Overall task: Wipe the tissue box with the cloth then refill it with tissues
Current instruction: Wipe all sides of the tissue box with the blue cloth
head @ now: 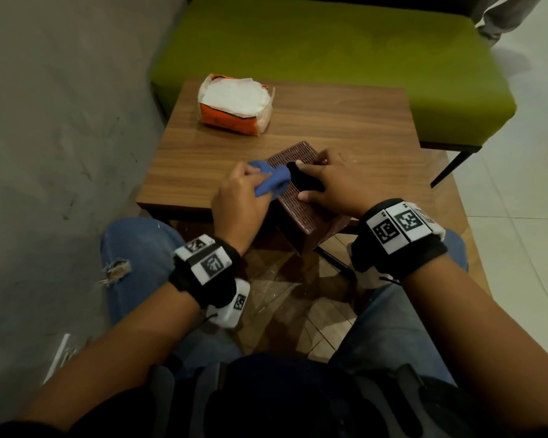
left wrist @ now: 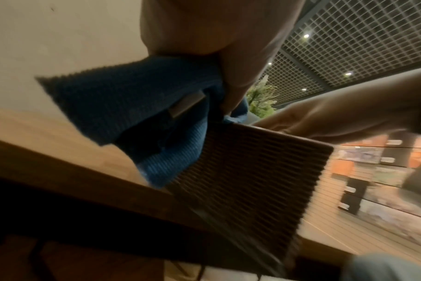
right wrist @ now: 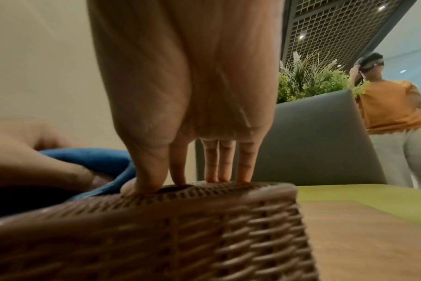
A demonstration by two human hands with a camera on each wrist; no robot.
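Observation:
A brown woven tissue box point(head: 301, 213) sits at the near edge of the wooden table point(head: 345, 121), tilted and overhanging the edge. My left hand point(head: 250, 184) grips a bunched blue cloth point(head: 274, 180) and holds it against the box's top left side. In the left wrist view the cloth point(left wrist: 132, 106) hangs from my left hand point(left wrist: 216, 38) over the box point(left wrist: 252, 180). My right hand point(head: 326, 181) presses on the box top with straight fingers point(right wrist: 219, 161), and the thumb and forefinger are at the dark slot. The inside of the box point(right wrist: 180, 228) is hidden.
An opened orange pack of white tissues point(head: 234, 104) lies at the table's far left. A green bench point(head: 329, 42) stands behind the table and a grey wall runs along the left. A person in an orange shirt point(right wrist: 394, 104) stands at the far right, beside a plant point(right wrist: 308, 79).

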